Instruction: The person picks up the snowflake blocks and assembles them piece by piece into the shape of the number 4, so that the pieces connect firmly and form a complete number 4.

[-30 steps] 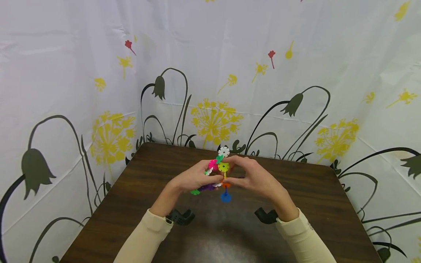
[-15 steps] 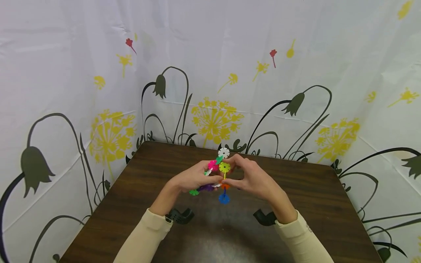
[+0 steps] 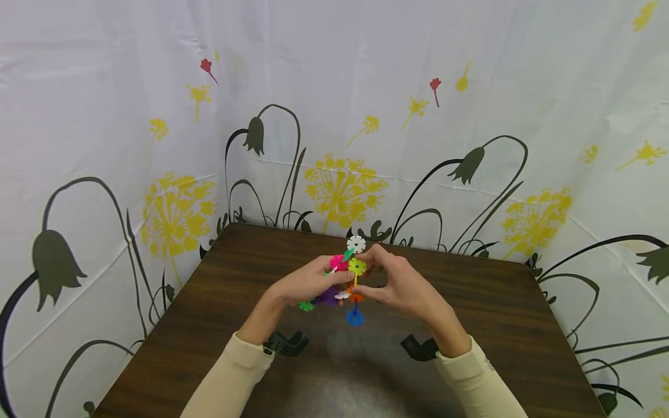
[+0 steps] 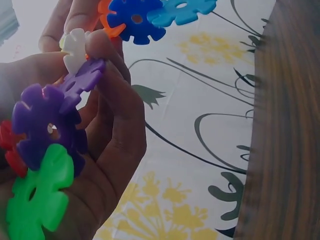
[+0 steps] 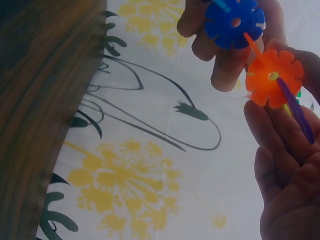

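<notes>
Between both hands, over the table, is a linked chain of notched plastic interlocking discs. In the head view a white disc (image 3: 356,244) tops it, with a pink disc (image 3: 337,263) and a yellow disc (image 3: 358,267) below. A light blue disc (image 3: 355,317) hangs at the bottom. My left hand (image 3: 308,283) holds the chain, its thumb reaching the yellow disc. Thumb and forefinger of my right hand (image 3: 407,280) pinch beside the yellow disc. Purple discs (image 4: 49,127) and a green disc (image 4: 40,195) lie over the left palm. An orange disc (image 5: 274,77) adjoins a dark blue disc (image 5: 235,22).
A dark wood-grain table (image 3: 470,325) spreads beneath the hands. Behind it and at both sides hangs a white curtain (image 3: 324,69) printed with flowers. Black wrist mounts (image 3: 287,343) stick out inward from both cuffs.
My left thumb has shifted up toward the yellow disc. The lower end of the chain, with the light blue disc, has moved slightly down and left. Both hands keep their hold.
</notes>
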Demonstrator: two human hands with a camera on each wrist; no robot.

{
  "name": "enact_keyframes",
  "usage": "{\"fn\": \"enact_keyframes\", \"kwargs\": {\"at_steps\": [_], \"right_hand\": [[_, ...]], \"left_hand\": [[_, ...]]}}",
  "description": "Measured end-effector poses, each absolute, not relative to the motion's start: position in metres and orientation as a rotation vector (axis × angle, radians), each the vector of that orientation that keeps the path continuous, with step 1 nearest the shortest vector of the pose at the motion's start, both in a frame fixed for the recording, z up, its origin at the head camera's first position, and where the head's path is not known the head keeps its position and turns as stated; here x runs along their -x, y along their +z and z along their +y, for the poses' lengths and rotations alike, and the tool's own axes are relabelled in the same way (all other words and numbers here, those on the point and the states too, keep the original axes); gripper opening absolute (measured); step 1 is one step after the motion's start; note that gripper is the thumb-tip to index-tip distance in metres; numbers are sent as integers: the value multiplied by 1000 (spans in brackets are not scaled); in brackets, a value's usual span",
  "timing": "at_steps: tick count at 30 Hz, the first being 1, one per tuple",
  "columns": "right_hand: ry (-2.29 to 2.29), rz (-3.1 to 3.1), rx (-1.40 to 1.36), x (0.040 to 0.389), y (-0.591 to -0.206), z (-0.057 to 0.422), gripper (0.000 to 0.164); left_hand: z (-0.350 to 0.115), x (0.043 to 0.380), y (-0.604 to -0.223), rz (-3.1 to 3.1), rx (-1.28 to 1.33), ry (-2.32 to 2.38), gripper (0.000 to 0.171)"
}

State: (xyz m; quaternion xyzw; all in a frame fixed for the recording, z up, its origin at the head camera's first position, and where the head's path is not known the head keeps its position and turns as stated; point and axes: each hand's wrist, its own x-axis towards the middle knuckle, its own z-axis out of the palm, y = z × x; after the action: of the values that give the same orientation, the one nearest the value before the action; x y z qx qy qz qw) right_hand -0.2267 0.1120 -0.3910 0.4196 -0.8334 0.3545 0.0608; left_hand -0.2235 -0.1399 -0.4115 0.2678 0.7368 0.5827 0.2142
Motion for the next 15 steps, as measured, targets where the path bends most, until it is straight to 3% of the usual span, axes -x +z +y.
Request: {"fn": "enact_keyframes", "kwargs": {"at_steps": [8,15], "right_hand": [[1114,-2460,-1291,225,-388,109,46],[1215,-2499,-1286,231,-386,114,49]], "left_hand": [[-141,218,-402,2102,-734,1605,27],[-139,222,-406,2027,-707,1668,32]]}}
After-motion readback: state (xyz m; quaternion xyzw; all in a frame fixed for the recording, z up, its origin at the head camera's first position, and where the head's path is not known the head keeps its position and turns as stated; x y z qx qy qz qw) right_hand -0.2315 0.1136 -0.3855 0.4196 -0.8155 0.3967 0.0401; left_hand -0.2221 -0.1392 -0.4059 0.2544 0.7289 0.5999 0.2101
